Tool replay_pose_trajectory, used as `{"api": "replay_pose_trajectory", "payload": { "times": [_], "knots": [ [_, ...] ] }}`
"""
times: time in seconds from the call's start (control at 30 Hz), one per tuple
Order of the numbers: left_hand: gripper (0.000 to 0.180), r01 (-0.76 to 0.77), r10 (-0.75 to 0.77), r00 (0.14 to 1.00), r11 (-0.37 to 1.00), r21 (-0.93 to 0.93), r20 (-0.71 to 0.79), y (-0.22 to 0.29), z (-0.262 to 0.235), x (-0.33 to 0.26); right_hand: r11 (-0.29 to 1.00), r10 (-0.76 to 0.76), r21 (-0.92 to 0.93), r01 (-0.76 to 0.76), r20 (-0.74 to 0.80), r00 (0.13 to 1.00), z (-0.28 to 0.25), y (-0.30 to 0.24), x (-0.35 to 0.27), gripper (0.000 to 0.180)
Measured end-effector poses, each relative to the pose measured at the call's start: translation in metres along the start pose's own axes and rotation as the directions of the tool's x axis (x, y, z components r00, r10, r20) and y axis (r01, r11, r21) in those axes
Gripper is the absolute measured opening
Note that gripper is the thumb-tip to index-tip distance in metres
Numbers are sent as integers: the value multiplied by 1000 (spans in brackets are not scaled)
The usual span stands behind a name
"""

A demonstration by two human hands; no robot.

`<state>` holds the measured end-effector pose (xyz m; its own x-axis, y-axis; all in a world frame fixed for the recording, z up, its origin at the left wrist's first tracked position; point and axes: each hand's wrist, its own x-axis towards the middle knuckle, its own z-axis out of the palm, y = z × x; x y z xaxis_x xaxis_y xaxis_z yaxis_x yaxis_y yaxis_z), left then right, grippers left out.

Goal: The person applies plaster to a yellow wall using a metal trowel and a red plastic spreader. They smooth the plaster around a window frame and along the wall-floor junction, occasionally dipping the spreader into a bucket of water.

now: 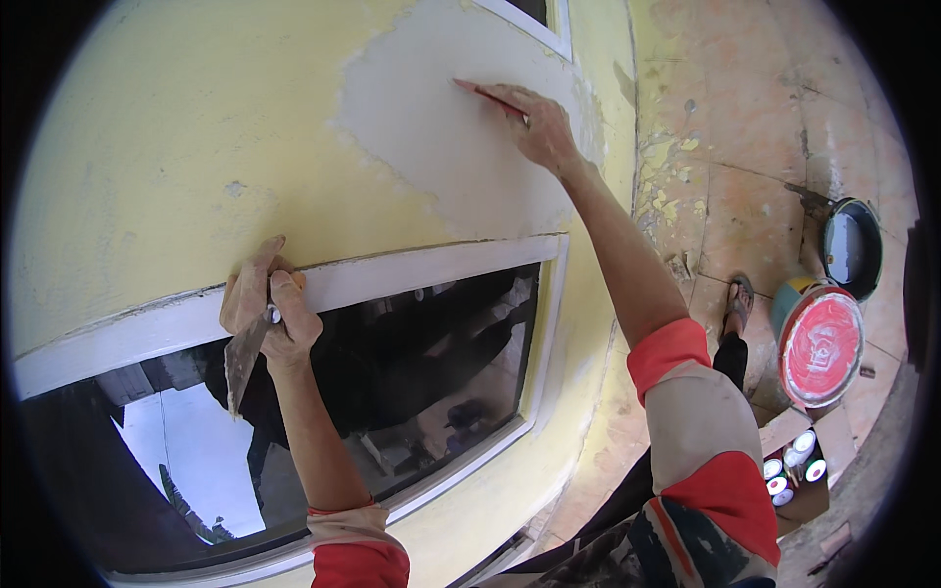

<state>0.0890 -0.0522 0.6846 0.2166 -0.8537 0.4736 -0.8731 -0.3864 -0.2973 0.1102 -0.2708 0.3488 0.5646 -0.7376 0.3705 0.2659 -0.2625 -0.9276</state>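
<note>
My right hand [541, 129] presses a thin reddish flat piece [474, 88], which looks like folded sandpaper, against a smooth pale grey patch [407, 93] on the yellow wall [186, 137]. Its fingers lie along the piece, hiding most of it. Lower left, my left hand [276, 312] is closed around the handle of a putty knife [242, 365]. The metal blade hangs down in front of the window glass [421, 363], and the handle is mostly covered by my fingers. That hand rests at the white window frame [412, 272], with a fingertip at the wall above it.
To the right on the tiled floor [745, 108] stand a bucket with a smeared red top [821, 350] and a black bucket [870, 265]. Below them sits a cardboard box [836, 431] holding several cans. Paint flakes [670, 188] lie along the wall's base, near a sandaled foot [738, 306].
</note>
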Motion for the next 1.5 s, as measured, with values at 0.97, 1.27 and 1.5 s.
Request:
{"api": "replay_pose_trajectory", "payload": {
  "times": [0.97,1.27,1.5],
  "knots": [
    [30,-157,159,986,987,43,-57,-7,0,-2,1000,-12,10,12,9,1000,-5,-66,60,43],
    [30,-223,227,968,974,49,-106,-12,1,2,996,-15,85,4,137,990,2,-128,-135,53],
    [24,-202,205,970,979,36,-133,-6,1,7,76,672,727,-682,468,574,-49,-116,-161,30]
  ]
}}
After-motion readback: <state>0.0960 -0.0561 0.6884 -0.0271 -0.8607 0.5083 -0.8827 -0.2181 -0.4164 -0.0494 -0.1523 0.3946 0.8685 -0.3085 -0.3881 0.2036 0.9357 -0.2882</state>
